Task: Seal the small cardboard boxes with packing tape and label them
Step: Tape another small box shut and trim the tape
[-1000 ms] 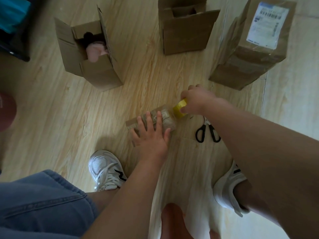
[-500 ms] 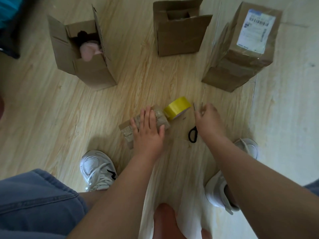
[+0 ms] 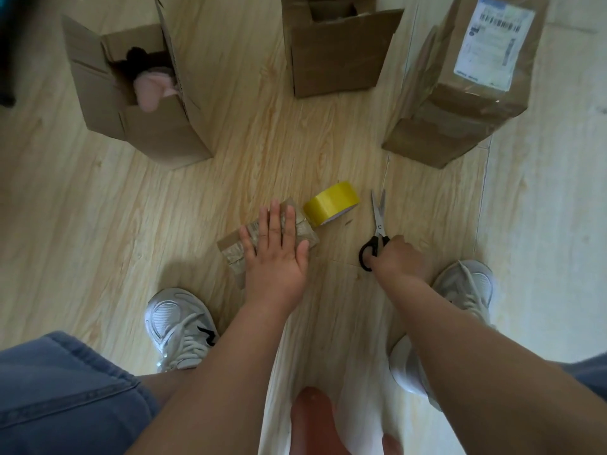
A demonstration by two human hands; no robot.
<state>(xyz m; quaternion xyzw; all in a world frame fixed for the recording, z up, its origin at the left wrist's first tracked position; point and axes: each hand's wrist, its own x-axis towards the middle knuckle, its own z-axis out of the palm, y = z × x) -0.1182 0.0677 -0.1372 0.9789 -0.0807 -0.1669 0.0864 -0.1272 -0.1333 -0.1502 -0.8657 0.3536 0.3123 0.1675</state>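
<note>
The left hand (image 3: 274, 254) is lying flat, fingers straight and slightly spread, pressing down on a small cardboard box (image 3: 307, 234) that is sitting on the wooden floor (image 3: 98, 224); the box is already wrapped in clear, wrinkled tape and is sticking out on both sides of the palm. The right hand (image 3: 397, 257) is curling around the black handles of a pair of scissors (image 3: 378, 218), gripping them, with the blades pointing away from the person. Between the two hands, just beyond the left fingertips and touching the far end of the small box, a roll of yellow packing tape (image 3: 331, 201) is lying tilted on the floor. Behind the hands, a pale sneaker (image 3: 179, 326) is planted near the left wrist and another (image 3: 466, 287) just beside the right wrist. Well beyond the left hand, an open box (image 3: 144, 126) is standing with something pink (image 3: 152, 88) inside. Straight ahead of the tape, a second open box (image 3: 335, 54) is standing. Beyond the right hand, a sealed box (image 3: 460, 103) is carrying a white shipping label (image 3: 492, 44) on top.
</note>
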